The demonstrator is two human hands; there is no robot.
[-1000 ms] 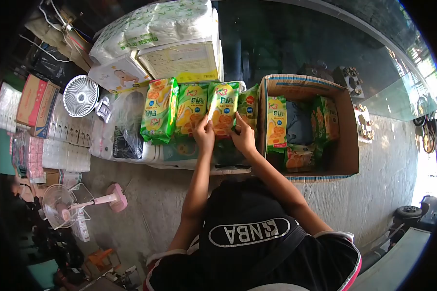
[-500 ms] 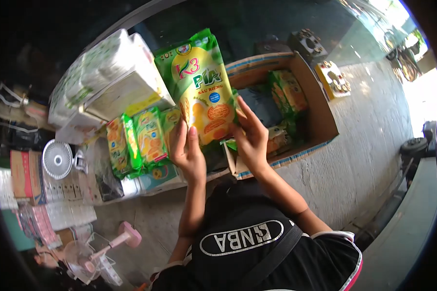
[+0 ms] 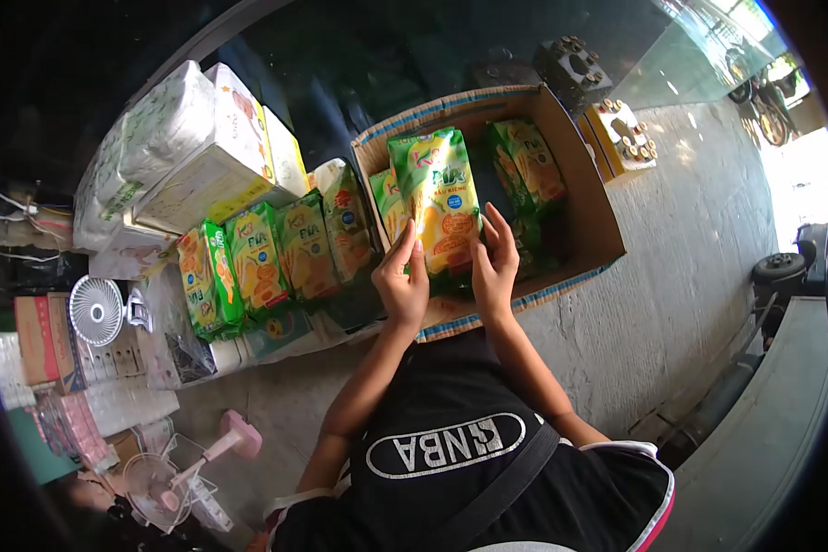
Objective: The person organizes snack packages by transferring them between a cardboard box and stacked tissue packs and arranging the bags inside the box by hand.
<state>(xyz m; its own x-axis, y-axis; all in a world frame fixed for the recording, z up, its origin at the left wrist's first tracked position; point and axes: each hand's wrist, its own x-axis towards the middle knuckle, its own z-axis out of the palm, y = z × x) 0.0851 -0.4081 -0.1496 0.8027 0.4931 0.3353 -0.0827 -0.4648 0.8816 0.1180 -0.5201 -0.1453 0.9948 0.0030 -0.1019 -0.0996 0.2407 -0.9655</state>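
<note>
Both of my hands hold a green and yellow packet of pía cakes [image 3: 443, 189], printed "K3 PÍA", above the open cardboard box [image 3: 607, 225]. My left hand [image 3: 403, 287] grips its left edge near the bottom. On the opposite edge my right hand [image 3: 495, 267] has its thumb in front and its fingers along the side. Inside the box, similar packets [image 3: 529, 164] lean at the right, and another packet [image 3: 388, 198] shows partly behind the held one. Left of the box, several upright packets [image 3: 259, 256] stand in a row on the table.
Wrapped white packs [image 3: 161, 129] sit on a carton [image 3: 202, 179] behind the row. A small white fan [image 3: 97, 311] and a pink fan [image 3: 239, 432] are at the left. Beyond the box's right corner lies a yellow-sided block with round pieces [image 3: 624, 138].
My hands have brought the packet right and lower, from left of the box to over it, farther from the camera. The view has shifted, showing more of the row.
</note>
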